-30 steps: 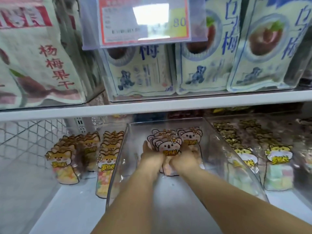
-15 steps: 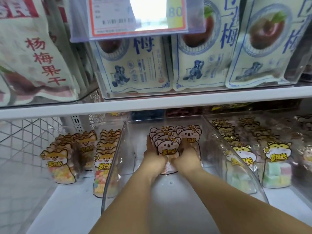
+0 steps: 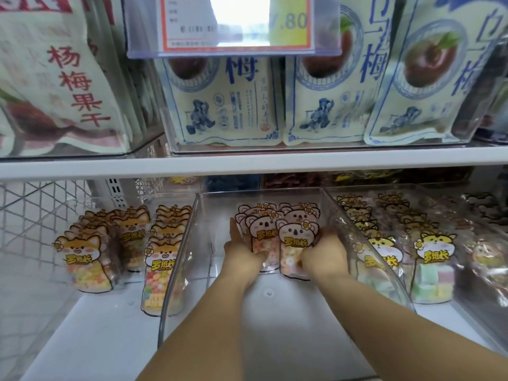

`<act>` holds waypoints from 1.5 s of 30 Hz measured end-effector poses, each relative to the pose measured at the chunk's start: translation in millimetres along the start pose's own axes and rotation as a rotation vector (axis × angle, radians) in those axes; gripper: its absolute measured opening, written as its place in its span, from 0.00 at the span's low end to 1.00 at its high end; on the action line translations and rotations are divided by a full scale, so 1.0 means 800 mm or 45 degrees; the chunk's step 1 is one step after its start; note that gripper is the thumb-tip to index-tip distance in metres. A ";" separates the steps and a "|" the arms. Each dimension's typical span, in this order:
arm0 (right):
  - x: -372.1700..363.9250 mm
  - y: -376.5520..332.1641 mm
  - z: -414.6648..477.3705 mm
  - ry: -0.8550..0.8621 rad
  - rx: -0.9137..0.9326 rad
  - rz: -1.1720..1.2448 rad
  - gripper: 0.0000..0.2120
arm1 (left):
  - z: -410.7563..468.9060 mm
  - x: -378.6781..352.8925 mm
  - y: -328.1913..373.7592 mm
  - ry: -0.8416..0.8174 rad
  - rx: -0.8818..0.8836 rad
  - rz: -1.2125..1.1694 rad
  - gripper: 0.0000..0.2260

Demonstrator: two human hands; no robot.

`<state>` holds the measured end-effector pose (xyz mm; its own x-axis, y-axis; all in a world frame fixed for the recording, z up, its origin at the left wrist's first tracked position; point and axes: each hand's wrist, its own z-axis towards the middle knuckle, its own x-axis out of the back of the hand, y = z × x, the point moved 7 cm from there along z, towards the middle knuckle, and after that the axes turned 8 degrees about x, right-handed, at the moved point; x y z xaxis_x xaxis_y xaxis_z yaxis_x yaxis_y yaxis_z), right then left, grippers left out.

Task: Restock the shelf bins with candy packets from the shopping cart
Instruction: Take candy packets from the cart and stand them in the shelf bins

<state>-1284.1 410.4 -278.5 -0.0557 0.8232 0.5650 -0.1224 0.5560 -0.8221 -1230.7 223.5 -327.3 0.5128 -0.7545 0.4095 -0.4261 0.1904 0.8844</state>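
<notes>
A clear plastic shelf bin (image 3: 181,259) stands in the middle of the lower shelf. Inside it several pink koala candy packets (image 3: 295,237) stand upright in two short rows near the back. My left hand (image 3: 242,251) presses against the left side of the bunch. My right hand (image 3: 324,254) cups the right front packet from the right. Both forearms reach into the bin from the front. The shopping cart is out of view.
Orange fox candy packets (image 3: 85,257) fill the bin on the left, yellow hamster packets (image 3: 434,254) the bin on the right. The white upper shelf (image 3: 247,162) with large plum bags (image 3: 225,105) and a hanging price tag (image 3: 233,23) overhangs the bins. A wire mesh panel (image 3: 33,215) is at far left.
The two hands have moved apart and the packets between them now stand as two separate rows, the right front one shifted right. The view has tilted up slightly.
</notes>
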 end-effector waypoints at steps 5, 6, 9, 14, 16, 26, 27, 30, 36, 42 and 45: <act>-0.012 -0.023 -0.016 -0.011 0.159 -0.052 0.41 | 0.006 -0.005 0.000 0.061 -0.070 -0.048 0.50; -0.008 -0.032 -0.022 0.006 0.242 -0.171 0.44 | 0.007 -0.004 0.000 0.073 -0.076 -0.056 0.50; -0.013 -0.056 -0.029 0.026 0.614 -0.474 0.32 | 0.013 -0.006 -0.004 0.092 -0.034 -0.091 0.47; -0.073 -0.013 -0.041 -0.682 0.568 -0.761 0.27 | 0.015 -0.003 -0.002 0.133 -0.052 0.093 0.45; -0.068 -0.003 -0.035 -0.644 0.466 -0.804 0.34 | 0.012 -0.001 0.002 0.122 -0.083 0.124 0.48; -0.052 -0.006 -0.024 -0.442 0.427 -0.850 0.26 | 0.008 -0.013 0.006 0.040 -0.112 0.171 0.45; -0.051 -0.006 -0.024 -0.433 0.423 -0.831 0.25 | 0.005 -0.012 0.008 0.038 -0.123 0.172 0.45; -0.049 -0.008 -0.025 -0.407 0.446 -0.810 0.27 | 0.004 -0.011 0.009 0.028 -0.125 0.193 0.42; -0.049 -0.019 -0.023 -0.413 0.493 -0.817 0.33 | 0.005 -0.005 0.014 0.073 -0.115 0.282 0.42; -0.053 -0.022 -0.027 -0.345 0.586 -0.792 0.28 | 0.013 -0.007 0.015 -0.045 -0.179 0.292 0.41; -0.054 -0.022 -0.030 -0.342 0.580 -0.801 0.33 | 0.016 -0.009 0.014 -0.067 -0.196 0.280 0.40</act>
<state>-1255.6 368.2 -290.2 -0.0711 0.2856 0.9557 -0.5971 0.7553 -0.2702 -1248.7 223.4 -323.1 0.3793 -0.7153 0.5870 -0.4023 0.4438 0.8008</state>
